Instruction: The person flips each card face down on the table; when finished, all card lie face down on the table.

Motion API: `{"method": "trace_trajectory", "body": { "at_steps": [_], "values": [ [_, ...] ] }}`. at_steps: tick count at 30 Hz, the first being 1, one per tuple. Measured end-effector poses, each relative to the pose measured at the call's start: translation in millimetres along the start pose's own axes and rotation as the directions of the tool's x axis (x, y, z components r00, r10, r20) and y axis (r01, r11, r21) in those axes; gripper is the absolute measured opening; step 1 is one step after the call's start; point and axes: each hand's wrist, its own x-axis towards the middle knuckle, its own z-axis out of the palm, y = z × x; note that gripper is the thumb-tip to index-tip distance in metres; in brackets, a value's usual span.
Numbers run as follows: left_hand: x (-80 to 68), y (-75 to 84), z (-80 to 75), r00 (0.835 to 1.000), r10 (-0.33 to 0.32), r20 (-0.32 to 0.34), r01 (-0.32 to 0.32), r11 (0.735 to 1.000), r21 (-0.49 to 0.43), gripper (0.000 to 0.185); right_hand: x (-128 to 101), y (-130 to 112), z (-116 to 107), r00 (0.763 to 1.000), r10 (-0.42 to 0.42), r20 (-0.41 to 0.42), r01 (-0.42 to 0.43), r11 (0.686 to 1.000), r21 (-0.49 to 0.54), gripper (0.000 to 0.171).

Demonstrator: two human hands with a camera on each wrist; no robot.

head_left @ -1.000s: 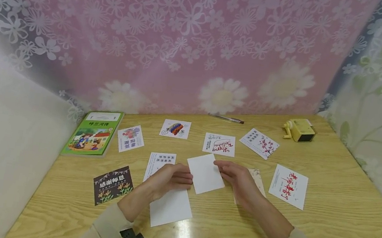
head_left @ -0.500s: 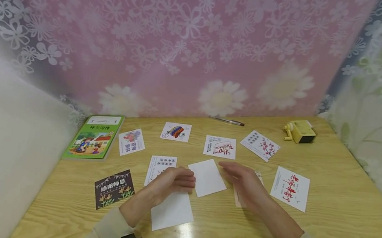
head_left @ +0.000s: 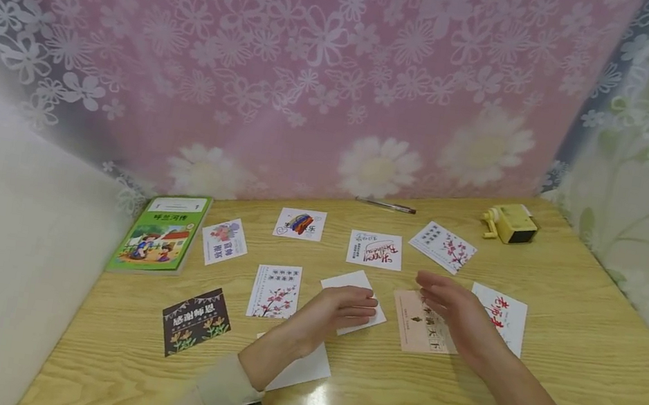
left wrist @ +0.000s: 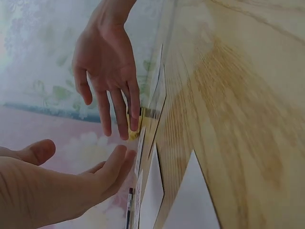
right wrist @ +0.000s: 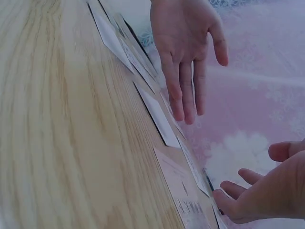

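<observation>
My left hand [head_left: 334, 314] is over the middle of the table, fingers extended and holding nothing. It partly covers a blank white card [head_left: 354, 280] lying there, and its wrist overlaps a second blank white card [head_left: 302, 369]. My right hand [head_left: 459, 314] hovers with loosely straight fingers above a peach card [head_left: 416, 325] printed with dark characters. Beyond that hand, a white card with red writing [head_left: 505, 320] is partly hidden. Both wrist views show the palms facing each other, with a gap between the left hand [left wrist: 90, 186] and right hand [left wrist: 108, 76].
Several printed cards lie around, including a black card [head_left: 196, 323], a plum-blossom card [head_left: 275, 292] and a birthday card [head_left: 375, 249]. A green book [head_left: 159, 234] sits at the left. A pen [head_left: 387, 205] and a yellow sharpener-like box with a crank [head_left: 511, 223] are at the back.
The fingers of both hands have left the blank white card, which now lies on the table. Both hands have moved right, uncovering the plum-blossom card and more of the peach card.
</observation>
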Motion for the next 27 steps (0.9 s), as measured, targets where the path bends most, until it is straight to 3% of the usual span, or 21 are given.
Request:
{"method": "trace_trajectory", "body": {
  "at_steps": [5,11,17,27],
  "values": [
    [12.4,-3.4,20.6,1.0,-0.014,-0.006,0.013,0.998,-0.064,0.056,-10,1,-16,1.0,0.003,-0.016,-0.004,1.0,-0.015,0.062],
    [19.3,-5.5,33.4,0.998,-0.017,-0.056,0.012,0.996,-0.089,0.054,-15,3,-26,1.0,0.001,-0.029,-0.002,0.999,-0.04,0.062],
    [22.3,-5.0,40.1,0.997,0.005,-0.077,-0.01,0.998,-0.065,0.049,-21,4,-35,0.999,-0.028,-0.035,0.028,1.0,-0.007,0.06],
    [28.8,-5.6,44.0,0.997,-0.013,-0.081,0.01,0.999,-0.036,0.052,-24,10,-37,0.999,0.028,-0.033,-0.029,0.999,-0.045,0.061]
  ]
}}
